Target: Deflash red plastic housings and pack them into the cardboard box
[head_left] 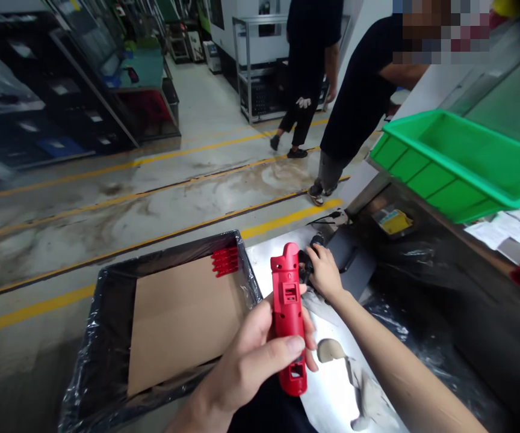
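My left hand (260, 355) grips a red plastic housing (288, 313), long and hollow, with rectangular openings and small holes. It is held upright in front of me, thumb across its lower part. Farther forward, my right hand (326, 270) reaches over the metal tabletop (336, 385), its fingers curled on a black object (306, 264). That object's kind is hard to make out, partly hidden by the hand and the housing. A pale glove (371, 400) and a beige rounded piece (330, 350) lie on the tabletop nearer to me.
To the left stands a bin lined with black plastic (83, 367), holding a cardboard sheet (183, 325) and several red parts (225, 261). A green tray (458, 162) sits at right, above a dark shelf. Two people (312, 66) in dark clothes are beyond, near yellow floor lines.
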`<state>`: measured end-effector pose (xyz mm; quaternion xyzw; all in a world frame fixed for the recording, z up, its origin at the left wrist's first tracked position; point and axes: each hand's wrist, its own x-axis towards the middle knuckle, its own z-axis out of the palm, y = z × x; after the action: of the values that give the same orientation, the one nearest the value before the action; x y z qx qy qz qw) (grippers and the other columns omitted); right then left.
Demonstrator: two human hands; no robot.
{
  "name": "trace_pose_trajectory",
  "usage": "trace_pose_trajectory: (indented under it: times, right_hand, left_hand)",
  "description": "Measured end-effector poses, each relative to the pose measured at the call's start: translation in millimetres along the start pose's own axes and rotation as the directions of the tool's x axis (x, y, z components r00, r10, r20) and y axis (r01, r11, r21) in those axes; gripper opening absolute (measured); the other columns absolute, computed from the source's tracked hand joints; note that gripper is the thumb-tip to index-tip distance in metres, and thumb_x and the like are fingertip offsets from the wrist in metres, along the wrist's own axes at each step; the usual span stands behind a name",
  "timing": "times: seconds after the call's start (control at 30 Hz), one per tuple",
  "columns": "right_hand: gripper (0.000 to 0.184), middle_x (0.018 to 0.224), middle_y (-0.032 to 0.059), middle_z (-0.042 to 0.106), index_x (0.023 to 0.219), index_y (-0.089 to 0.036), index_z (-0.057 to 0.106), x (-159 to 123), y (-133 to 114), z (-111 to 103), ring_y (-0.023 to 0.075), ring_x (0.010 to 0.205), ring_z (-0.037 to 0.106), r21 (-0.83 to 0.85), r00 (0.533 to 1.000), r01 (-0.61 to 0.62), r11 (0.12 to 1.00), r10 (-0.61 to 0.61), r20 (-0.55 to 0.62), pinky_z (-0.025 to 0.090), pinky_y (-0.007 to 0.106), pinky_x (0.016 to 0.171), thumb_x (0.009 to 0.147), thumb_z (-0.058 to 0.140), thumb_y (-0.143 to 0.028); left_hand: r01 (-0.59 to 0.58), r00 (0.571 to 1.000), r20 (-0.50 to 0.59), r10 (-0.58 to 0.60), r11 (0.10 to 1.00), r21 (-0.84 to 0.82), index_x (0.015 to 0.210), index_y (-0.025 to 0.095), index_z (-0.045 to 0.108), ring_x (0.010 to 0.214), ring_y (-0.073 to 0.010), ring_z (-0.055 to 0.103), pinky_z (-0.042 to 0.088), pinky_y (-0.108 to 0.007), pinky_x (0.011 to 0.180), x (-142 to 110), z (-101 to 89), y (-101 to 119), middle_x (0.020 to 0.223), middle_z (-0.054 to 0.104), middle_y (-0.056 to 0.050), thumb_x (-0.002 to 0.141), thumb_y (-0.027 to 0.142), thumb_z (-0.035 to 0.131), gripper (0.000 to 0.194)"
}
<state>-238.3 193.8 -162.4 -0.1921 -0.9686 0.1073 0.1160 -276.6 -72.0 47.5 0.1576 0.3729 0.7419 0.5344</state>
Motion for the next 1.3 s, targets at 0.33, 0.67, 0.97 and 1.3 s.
trace_pose_trajectory:
  times: [0.33, 0.67, 0.97, 1.3]
  right_hand:
    - [0.04, 0.151, 0.0125, 0.053, 0.139, -0.02, 0.059, 17.0, -20.4, 7.2, 0.0333, 0.139, 0.051, -0.191, 0.992, 0.012, 0.982, 0.013, 0.126, 0.042, 0.059, 0.114, 0.1, 0.066, -0.028]
    - [0.048, 0.151, 0.0278, 0.053, 0.14, -0.007, 0.061, -26.5, -43.9, -14.5, 0.0469, 0.149, 0.037, -0.081, 0.991, 0.047, 0.996, -0.036, 0.132, 0.017, 0.07, 0.123, 0.093, 0.058, -0.014]
    - [0.045, 0.146, 0.02, 0.056, 0.143, -0.018, 0.051, -95.3, -66.6, -167.1, 0.0309, 0.136, 0.056, 0.412, 0.959, 0.137, 0.901, -0.016, -0.284, 0.051, 0.052, 0.112, 0.1, 0.056, -0.026]
    - [0.049, 0.109, 0.0062, 0.077, 0.131, -0.025, 0.066, -222.9, -79.6, -289.8, 0.0254, 0.1, 0.073, 0.715, 0.855, 0.407, 0.569, 0.037, -0.517, 0.057, 0.046, 0.101, 0.085, 0.079, -0.015]
  left_hand:
    - [0.036, 0.999, -0.018, -0.043, 0.957, -0.287, 0.124, 0.015, 0.07, 0.101, -0.0281, 0.076, 0.061, -0.04, 0.091, 20.5, 11.1, 5.2, 0.114, 0.074, -0.01, 0.088, 0.01, 0.066, 0.037]
    - [-0.022, 0.858, -0.456, -0.236, 0.87, -0.492, 0.102, 0.006, 0.073, 0.108, -0.0253, 0.077, 0.062, -0.04, 0.101, 34.2, 11.8, 1.5, 0.101, 0.08, -0.015, 0.099, 0.011, 0.057, 0.017]
    - [-0.035, 0.812, -0.508, -0.286, 0.846, -0.533, 0.099, 0.01, 0.069, 0.103, -0.0262, 0.078, 0.061, -0.048, 0.1, 17.7, 48.7, -8.0, 0.097, 0.08, -0.015, 0.101, 0.011, 0.054, 0.015]
    - [0.477, 0.879, 0.085, -0.47, 0.869, -0.129, 0.105, 0.013, 0.076, 0.085, -0.0239, 0.077, 0.059, -0.037, 0.083, -56.9, 156.2, -84.0, 0.092, 0.08, -0.013, 0.105, 0.051, 0.047, 0.048]
